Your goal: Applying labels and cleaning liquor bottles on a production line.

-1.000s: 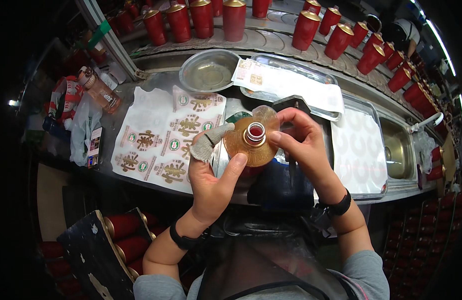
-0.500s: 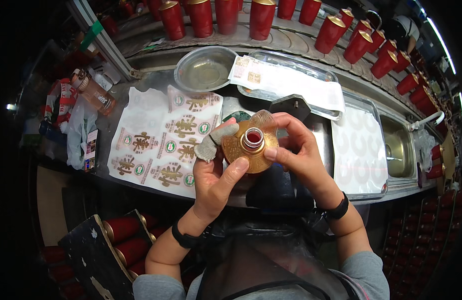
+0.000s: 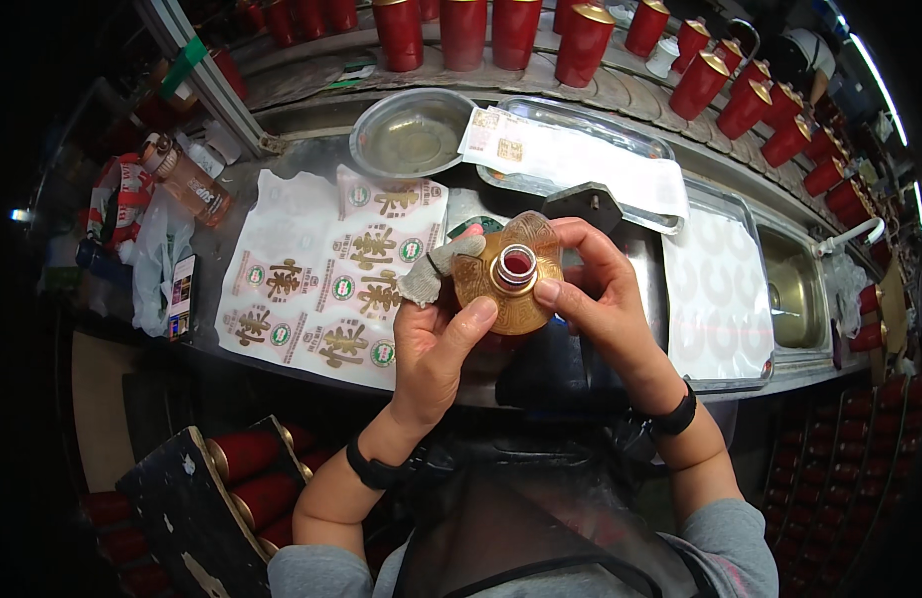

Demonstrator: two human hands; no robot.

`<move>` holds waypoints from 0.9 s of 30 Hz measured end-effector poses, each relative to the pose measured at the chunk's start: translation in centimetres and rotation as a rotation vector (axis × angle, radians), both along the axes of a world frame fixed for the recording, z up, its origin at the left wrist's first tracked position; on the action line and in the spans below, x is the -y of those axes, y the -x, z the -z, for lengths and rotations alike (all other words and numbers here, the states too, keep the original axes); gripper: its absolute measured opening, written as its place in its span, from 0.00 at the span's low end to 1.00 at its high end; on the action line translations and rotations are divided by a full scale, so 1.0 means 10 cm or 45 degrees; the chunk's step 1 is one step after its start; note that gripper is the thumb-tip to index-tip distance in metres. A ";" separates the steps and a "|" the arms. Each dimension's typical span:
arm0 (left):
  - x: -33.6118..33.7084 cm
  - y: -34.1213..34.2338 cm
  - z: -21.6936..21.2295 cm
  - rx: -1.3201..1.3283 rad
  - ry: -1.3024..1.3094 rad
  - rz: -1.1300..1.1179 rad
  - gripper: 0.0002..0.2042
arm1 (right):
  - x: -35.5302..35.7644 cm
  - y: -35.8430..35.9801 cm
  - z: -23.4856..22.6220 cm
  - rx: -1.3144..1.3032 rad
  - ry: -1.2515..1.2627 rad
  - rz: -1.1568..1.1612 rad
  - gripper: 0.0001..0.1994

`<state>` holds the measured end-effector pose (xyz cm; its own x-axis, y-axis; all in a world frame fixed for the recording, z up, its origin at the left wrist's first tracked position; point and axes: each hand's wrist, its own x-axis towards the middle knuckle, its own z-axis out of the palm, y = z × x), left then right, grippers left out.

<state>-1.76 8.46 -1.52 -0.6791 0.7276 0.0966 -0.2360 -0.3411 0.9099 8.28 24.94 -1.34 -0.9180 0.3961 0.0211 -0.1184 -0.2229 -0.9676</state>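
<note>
Between both hands, in front of my body, is a bottle (image 3: 508,311) with a gold embossed shoulder and an open, uncapped neck showing red inside. Its neck points up toward me, and its lower body is mostly hidden. A see-through patterned film (image 3: 531,235) lies against the far side of the shoulder. My left hand (image 3: 428,349) grips the near left side, thumb on the gold. Grey cloth finger covers (image 3: 426,277) sit on some of its fingers. Around the right side curls my right hand (image 3: 611,289), its thumb beside the neck and its fingertips near the film.
Printed label sheets (image 3: 316,299) lie at left, beside a phone (image 3: 182,296) and a drink bottle (image 3: 194,187). Behind stand a metal bowl (image 3: 409,159) and a tray (image 3: 670,164) with papers. A pale sheet (image 3: 715,299) and a sink (image 3: 795,344) are right. Red bottles (image 3: 584,48) ride the conveyor (image 3: 461,88).
The red bottles on the conveyor have moved right, and a white object now shows among them. My hands have shifted the held bottle slightly to the right and tilted it a little.
</note>
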 end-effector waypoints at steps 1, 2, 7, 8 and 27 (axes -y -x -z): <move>0.00 -0.01 0.00 0.018 0.016 -0.018 0.26 | 0.00 0.00 -0.01 0.003 -0.001 0.002 0.19; 0.00 -0.01 0.00 0.021 0.016 -0.017 0.26 | 0.01 0.00 -0.03 -0.007 -0.001 0.000 0.18; 0.01 -0.01 0.02 -0.007 -0.023 0.011 0.27 | 0.03 0.01 -0.06 -0.016 -0.042 0.015 0.16; 0.01 0.00 0.02 -0.005 -0.025 0.010 0.27 | 0.03 0.00 -0.06 0.005 -0.011 0.012 0.17; 0.00 0.03 0.01 0.015 -0.068 -0.001 0.28 | 0.02 0.03 -0.06 0.004 -0.014 0.008 0.19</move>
<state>-2.09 8.50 -1.62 -0.6812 0.7209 0.1276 -0.2462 -0.3897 0.8874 8.01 24.74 -0.78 -0.9156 0.4015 0.0228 -0.1171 -0.2118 -0.9703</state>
